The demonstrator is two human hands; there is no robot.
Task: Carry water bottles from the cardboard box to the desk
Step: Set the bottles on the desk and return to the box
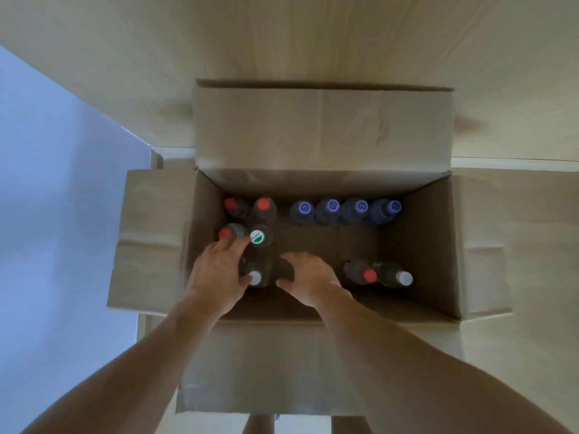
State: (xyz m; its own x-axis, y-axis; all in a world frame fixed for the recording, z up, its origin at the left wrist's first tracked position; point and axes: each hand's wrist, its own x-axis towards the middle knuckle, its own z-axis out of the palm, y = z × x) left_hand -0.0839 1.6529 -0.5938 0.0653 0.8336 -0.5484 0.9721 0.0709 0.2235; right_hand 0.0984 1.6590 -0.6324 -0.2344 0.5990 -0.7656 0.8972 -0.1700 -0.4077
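Right now my left hand [216, 274] is down inside the cardboard box [419, 245], fingers spread and loosely bent over the bottle cluster at approx 9 o'clock of the box interior. Its fingertips touch the green-and-white-capped bottle [257, 237] and its thumb sits against the white-capped bottle [256, 277]; can't tell if it really grips either one. My right hand [308, 278] is just beside it, toward 3 o'clock, fingers curled loosely downward, nothing visibly held, thumb pointing back at the white-capped bottle w/ a small gap between.

Outward from the hands: a red-capped bottle [226, 233] stands touching the green-capped one at its 9 o'clock side. Two more red-capped bottles [263, 204] stand at approx 11 o'clock, against the far wall. Four blue-capped bottles [332, 208] line the far wall from 12 to 2 o'clock, the rightmost leaning. At approx 4 o'clock a red-capped bottle [369, 275] and another white-capped bottle [404, 278] stand side by side, touching.

All bottles are in the box; its four flaps are folded outward. Box sits on a pale floor [517, 183] against a light wood-grain panel [282, 42] at 12 o'clock.
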